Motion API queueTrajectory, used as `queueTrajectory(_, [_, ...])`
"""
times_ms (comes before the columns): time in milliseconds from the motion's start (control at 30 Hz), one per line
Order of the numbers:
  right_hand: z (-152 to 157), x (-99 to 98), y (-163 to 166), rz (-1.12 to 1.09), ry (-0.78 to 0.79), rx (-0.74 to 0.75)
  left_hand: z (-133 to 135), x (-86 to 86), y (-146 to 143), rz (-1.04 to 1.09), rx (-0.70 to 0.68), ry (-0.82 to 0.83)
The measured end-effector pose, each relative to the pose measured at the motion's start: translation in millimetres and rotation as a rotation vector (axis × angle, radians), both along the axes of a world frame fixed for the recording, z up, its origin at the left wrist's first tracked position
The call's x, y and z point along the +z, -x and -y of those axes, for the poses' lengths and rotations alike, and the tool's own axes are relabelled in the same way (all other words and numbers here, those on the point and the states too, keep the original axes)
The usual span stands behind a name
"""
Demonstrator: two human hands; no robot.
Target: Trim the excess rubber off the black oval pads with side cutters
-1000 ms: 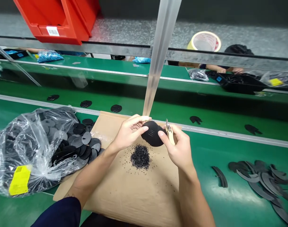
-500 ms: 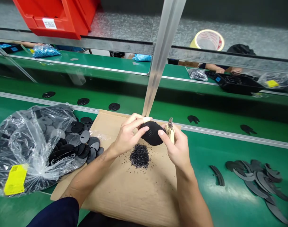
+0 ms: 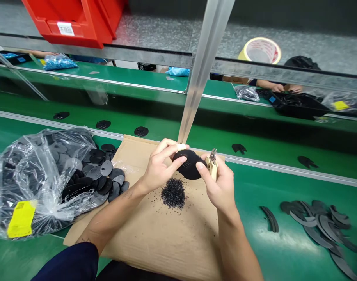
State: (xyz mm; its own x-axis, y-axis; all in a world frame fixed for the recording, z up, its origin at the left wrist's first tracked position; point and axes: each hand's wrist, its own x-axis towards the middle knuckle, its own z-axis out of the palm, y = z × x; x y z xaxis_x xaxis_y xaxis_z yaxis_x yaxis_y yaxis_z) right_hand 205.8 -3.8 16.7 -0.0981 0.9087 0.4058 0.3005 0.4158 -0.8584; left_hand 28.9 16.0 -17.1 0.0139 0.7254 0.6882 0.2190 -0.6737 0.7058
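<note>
Disc (image 3: pixel 190 167) of black material, slightly tilted and bearing a faint mark on its face, is held between both hands above a brown cardboard sheet (image 3: pixel 166 242). The left hand (image 3: pixel 163 164) grasps its left edge, thumb on the face, a pale cover on one fingertip. The right hand (image 3: pixel 219 177) pinches the opposite edge with its thumb and also grips nippers (image 3: pixel 212 162), whose pale handles lie in the palm and whose metal tips point up and away; whether the blades meet is hard to tell.

Nearer the person than the disc, a heap of tiny black bits (image 3: pixel 174 194) lies on the cardboard, with loose grains scattered around it. On the left, a clear plastic bag (image 3: pixel 40 171) with a yellow label (image 3: pixel 22 219) rests on the green counter (image 3: pixel 286 257), and black and grey discs (image 3: pixel 106 168) spill from its mouth toward the cardboard. On the right lie a pile of curved dark strips (image 3: pixel 324 222) and, just beside it, a smaller curved piece (image 3: pixel 270 219). Beyond the counter's metal edge, black parts (image 3: pixel 103 124) sit spaced along a green strip.
</note>
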Motion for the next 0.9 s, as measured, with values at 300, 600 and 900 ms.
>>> queueTrajectory(300, [0.7,-1.3,-1.1,0.015,-0.033,0.012,1.5,-3.9,3.3,0.061,-0.237,0.286])
queueTrajectory(600, [1.5,0.2,-0.2,0.066,-0.121,0.021,2.7,-0.1,5.7,-0.024,-0.176,0.159])
queueTrajectory(900, [-1.6,0.0,-10.5,0.276,-0.394,0.074,11.5,15.1,10.3,-0.37,-0.064,-0.225])
